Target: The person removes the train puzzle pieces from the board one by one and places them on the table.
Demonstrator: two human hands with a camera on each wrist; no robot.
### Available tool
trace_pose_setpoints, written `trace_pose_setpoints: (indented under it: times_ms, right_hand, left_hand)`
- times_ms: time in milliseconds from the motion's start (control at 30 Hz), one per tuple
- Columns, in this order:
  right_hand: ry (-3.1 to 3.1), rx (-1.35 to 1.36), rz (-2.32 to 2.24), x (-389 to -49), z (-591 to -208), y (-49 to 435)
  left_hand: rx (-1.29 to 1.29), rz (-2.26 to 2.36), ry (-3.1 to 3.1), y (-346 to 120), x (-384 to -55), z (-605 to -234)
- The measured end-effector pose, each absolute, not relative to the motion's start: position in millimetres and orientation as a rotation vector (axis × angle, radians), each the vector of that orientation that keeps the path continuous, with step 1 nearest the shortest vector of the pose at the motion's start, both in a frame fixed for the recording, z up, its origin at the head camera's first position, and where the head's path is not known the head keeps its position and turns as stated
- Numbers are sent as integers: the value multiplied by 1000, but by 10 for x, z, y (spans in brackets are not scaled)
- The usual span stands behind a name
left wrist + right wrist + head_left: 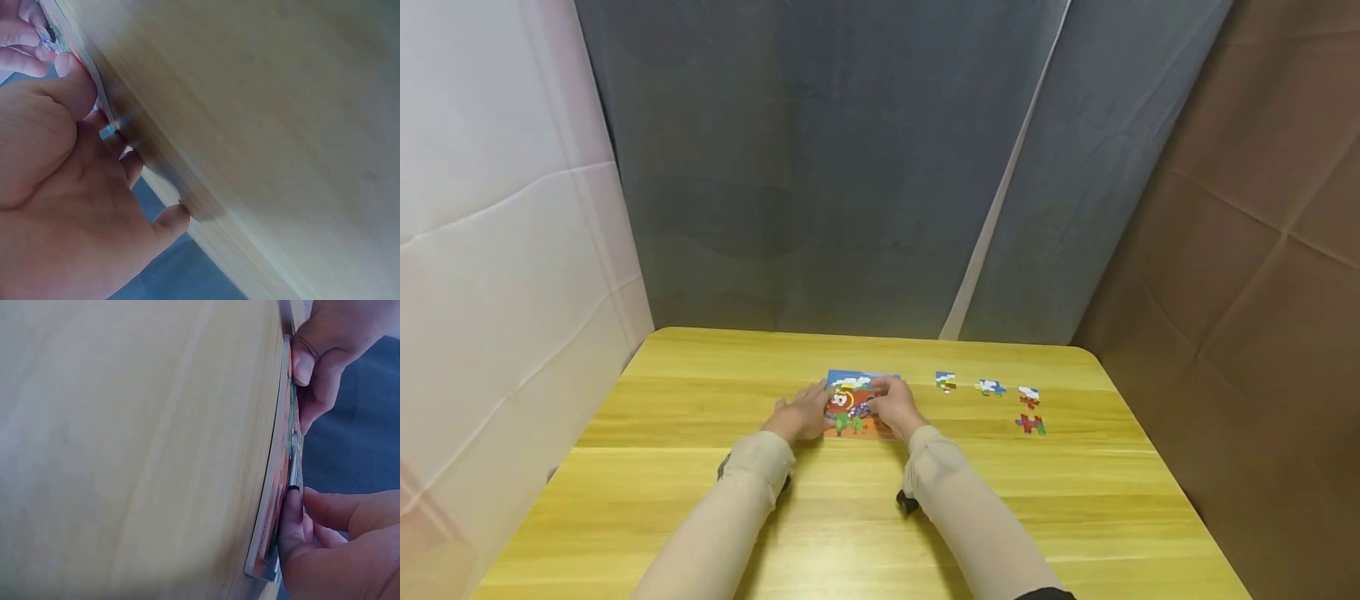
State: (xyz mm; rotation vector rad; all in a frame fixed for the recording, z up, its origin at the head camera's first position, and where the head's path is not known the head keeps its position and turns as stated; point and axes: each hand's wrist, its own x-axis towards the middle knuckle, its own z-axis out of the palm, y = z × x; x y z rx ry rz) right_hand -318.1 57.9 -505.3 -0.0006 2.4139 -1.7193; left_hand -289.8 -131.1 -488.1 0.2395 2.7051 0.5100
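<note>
A jigsaw puzzle [845,375] with a red cartoon figure, a blue sky and an orange ground lies flat on the table. My left hand [802,414] rests at its left edge, thumb at the near side and the other fingers spread along the border. Over the right part of the picture, my right hand [895,406] pinches a small puzzle piece [295,470] between thumb and fingers, close above the board. Part of that piece [47,39] shows in the left wrist view too. The right hand covers the puzzle's right side.
To the right lie several loose pieces: one white and green [946,382], one blue and white [991,387], one white and red [1029,397], and a red one [1031,424] nearer me. The wooden table [700,367] is bounded by a grey curtain [865,208] behind and cloths at both sides.
</note>
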Motion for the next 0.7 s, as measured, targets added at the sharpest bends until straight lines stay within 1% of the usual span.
trace_pose_setpoints:
  times_ms: [367, 700]
  right_hand:
    - [2363, -22, -1742, -3175, -5103, 600]
    - [2290, -36, -1769, -3215, -5052, 637]
  left_hand:
    - [235, 494, 2697, -1315, -2863, -4876]
    - [203, 470, 2700, -1278, -2859, -4831]
